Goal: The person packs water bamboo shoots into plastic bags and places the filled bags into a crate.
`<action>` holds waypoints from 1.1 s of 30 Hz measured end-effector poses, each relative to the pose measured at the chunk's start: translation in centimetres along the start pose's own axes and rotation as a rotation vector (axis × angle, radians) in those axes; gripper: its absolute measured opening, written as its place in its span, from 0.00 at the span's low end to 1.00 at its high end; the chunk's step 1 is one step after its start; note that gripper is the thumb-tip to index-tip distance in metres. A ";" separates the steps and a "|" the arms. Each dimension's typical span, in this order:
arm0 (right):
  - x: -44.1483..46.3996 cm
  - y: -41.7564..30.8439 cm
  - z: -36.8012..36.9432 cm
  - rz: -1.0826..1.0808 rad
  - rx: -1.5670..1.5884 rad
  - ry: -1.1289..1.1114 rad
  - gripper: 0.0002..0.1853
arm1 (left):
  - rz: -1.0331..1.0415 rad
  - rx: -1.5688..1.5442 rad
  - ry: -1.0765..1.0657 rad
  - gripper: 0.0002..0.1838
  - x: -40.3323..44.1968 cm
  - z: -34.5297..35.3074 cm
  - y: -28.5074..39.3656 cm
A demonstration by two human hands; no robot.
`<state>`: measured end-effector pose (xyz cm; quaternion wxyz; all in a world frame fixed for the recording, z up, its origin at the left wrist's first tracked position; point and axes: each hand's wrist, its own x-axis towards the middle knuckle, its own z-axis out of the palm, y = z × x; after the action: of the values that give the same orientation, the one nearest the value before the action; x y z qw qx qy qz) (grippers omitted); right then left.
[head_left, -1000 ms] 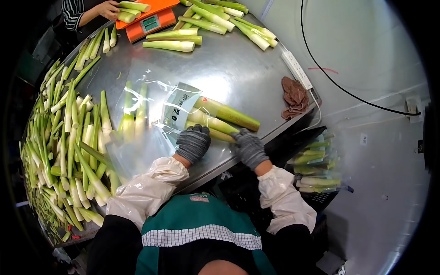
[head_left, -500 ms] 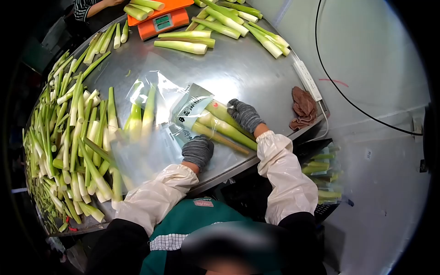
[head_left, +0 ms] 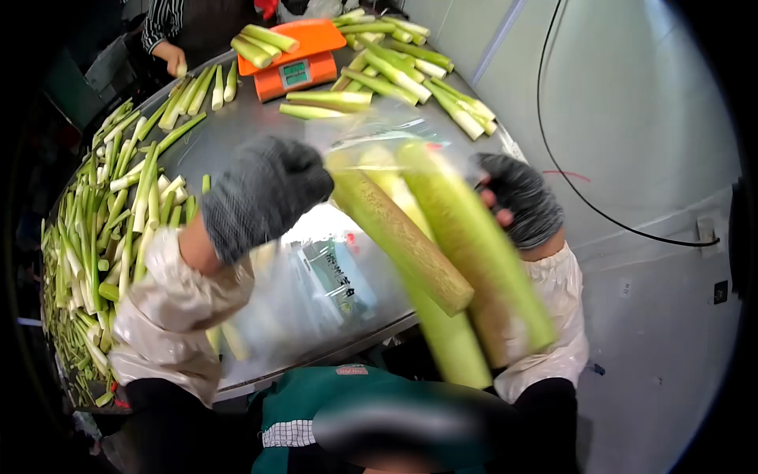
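Observation:
A clear plastic bag with several thick green water bamboo shoots in it is held up above the table's near edge, close to the camera. The shoots slant down to the right. My left hand, in a grey knit glove, is closed on the bag's upper left side. My right hand, gloved likewise, has its fingers curled at the bag's upper right side; its fingertips are partly hidden and blurred. Below the raised bag, flat printed plastic bags lie on the metal table.
A heap of cut shoots covers the table's left side. At the back, an orange scale carries a few shoots, and more shoots lie right of it. Across the table shows another person's hand. A black cable hangs along the right wall.
The bag of shoots has been lifted off the table toward the camera and tilted. Both my hands have risen with it, the left moving leftward and the right moving right.

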<state>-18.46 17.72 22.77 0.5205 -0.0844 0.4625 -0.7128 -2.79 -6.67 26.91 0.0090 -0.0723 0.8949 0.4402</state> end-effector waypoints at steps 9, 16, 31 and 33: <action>4.3 -1.2 1.4 -0.150 0.984 -0.053 0.03 | -0.089 -0.037 -0.257 0.17 8.8 -3.4 2.8; -0.5 -5.5 6.5 -0.363 0.880 -0.103 0.06 | -0.010 -0.249 -0.154 0.16 7.7 -6.7 5.6; -9.4 -0.8 -1.8 -0.475 0.317 0.540 0.06 | -0.017 -0.079 -0.399 0.15 11.6 0.6 13.8; -12.6 0.1 -3.5 -0.582 0.079 0.404 0.16 | -0.103 -0.202 -0.569 0.12 7.9 0.4 17.6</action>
<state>-14.91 30.01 25.33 0.1966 -0.0496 0.4847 -0.8509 -13.08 3.23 39.87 0.2747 0.0079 0.8033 0.5284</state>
